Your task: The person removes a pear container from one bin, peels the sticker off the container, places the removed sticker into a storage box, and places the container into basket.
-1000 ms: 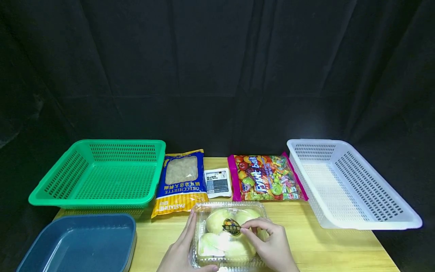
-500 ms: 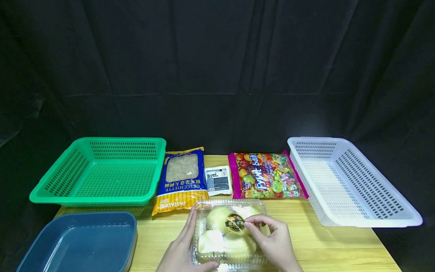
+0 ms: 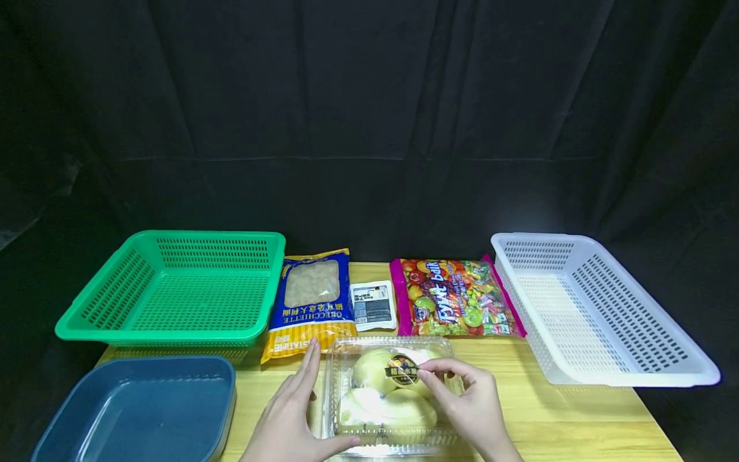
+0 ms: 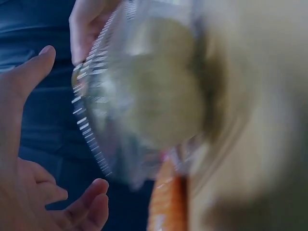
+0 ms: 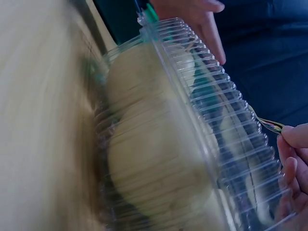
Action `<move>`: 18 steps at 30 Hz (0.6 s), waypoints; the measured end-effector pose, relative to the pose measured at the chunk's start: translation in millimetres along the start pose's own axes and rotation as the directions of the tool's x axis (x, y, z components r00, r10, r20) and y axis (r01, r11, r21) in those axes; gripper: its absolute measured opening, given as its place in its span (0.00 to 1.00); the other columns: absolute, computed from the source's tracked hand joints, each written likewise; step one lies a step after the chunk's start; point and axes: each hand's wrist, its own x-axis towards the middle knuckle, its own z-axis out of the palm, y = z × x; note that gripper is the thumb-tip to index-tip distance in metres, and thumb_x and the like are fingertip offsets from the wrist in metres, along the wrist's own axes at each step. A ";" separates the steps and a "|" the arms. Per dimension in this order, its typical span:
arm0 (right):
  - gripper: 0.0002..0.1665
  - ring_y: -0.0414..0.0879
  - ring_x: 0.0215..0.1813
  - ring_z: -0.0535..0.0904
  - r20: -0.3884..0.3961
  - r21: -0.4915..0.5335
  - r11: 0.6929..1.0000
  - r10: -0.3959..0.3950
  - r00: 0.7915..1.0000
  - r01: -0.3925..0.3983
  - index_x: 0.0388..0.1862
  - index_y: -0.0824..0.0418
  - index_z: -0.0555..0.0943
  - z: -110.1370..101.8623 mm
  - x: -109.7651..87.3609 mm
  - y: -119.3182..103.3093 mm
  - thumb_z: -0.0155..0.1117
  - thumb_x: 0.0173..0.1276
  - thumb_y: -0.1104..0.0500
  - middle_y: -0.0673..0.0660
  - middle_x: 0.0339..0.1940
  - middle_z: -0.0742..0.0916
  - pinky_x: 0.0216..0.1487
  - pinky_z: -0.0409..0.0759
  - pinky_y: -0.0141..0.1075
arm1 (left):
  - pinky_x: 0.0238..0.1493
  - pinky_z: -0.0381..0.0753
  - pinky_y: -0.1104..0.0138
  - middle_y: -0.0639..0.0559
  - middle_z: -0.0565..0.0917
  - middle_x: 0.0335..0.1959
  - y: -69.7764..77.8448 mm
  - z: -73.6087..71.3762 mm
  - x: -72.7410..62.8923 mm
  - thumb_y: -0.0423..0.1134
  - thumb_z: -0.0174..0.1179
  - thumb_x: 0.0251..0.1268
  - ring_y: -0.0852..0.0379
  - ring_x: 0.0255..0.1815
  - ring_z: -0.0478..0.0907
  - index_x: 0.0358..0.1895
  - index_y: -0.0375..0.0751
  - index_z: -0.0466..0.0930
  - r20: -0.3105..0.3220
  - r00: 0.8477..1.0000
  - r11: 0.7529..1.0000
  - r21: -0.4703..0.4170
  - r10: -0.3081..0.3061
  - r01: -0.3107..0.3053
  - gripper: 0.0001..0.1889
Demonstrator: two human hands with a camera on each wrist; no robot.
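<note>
In the head view a clear plastic clamshell box point(image 3: 369, 443) with several pale yellow-green round fruits point(image 3: 407, 410) rests on the table at the front middle. A black round sticker point(image 3: 402, 370) with gold print is on its lid. Thumb and index finger of my right hand point(image 3: 470, 404) pinch the sticker's right edge; in the right wrist view the sticker point(image 5: 272, 126) stands partly lifted off the lid. My left hand point(image 3: 288, 410) is spread beside the box's left side, holding nothing. The left wrist view shows a gap between its fingers point(image 4: 36, 70) and the box.
Behind the box lie a blue-and-yellow pasta bag point(image 3: 312, 314), a small white packet point(image 3: 372, 307) and a colourful candy bag point(image 3: 456, 298). A green basket point(image 3: 268, 282) and a dark blue tub point(image 3: 228, 398) stand left, a white basket point(image 3: 525, 321) right.
My left hand has let go of the box's left side and moved left, fingers spread. The right hand keeps its pinch on the sticker, which has turned and shifted slightly right and up.
</note>
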 end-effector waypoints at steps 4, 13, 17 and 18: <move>0.11 0.39 0.34 0.84 0.014 -0.009 1.000 -0.013 1.000 0.013 0.37 0.52 0.93 1.6 3.6 -5.2 0.79 0.62 0.68 0.45 0.31 0.91 0.45 0.81 0.32 | 0.68 0.72 0.28 0.47 0.55 0.87 -4.9 -26.0 -8.5 0.72 0.80 0.42 0.28 0.76 0.70 0.89 0.57 0.42 -0.078 0.996 0.999 0.032 0.034 -0.032 0.73; 0.12 0.39 0.35 0.82 0.022 -0.023 0.999 -0.045 0.999 0.046 0.38 0.50 0.93 7.5 17.1 -16.6 0.80 0.62 0.68 0.42 0.30 0.90 0.45 0.80 0.32 | 0.50 0.84 0.39 0.31 0.71 0.75 -52.2 -103.3 -27.9 0.72 0.75 0.52 0.36 0.57 0.80 0.88 0.58 0.30 -0.202 0.950 0.956 0.122 -0.240 0.267 0.72; 0.12 0.40 0.35 0.82 0.033 -0.016 0.999 -0.045 0.998 0.046 0.37 0.51 0.93 13.0 23.5 -20.0 0.80 0.61 0.68 0.43 0.31 0.90 0.43 0.81 0.33 | 0.46 0.82 0.39 0.24 0.73 0.67 -83.1 -129.1 -39.7 0.69 0.73 0.60 0.30 0.54 0.79 0.87 0.55 0.28 -0.287 0.885 0.909 0.090 -0.367 0.407 0.68; 0.12 0.40 0.35 0.82 0.037 -0.014 0.999 -0.043 0.998 0.043 0.37 0.51 0.93 14.9 24.9 -20.6 0.80 0.61 0.68 0.42 0.31 0.90 0.42 0.81 0.34 | 0.46 0.81 0.38 0.23 0.72 0.68 -90.3 -134.2 -42.8 0.67 0.72 0.61 0.29 0.54 0.79 0.88 0.53 0.29 -0.321 0.864 0.898 0.082 -0.388 0.433 0.67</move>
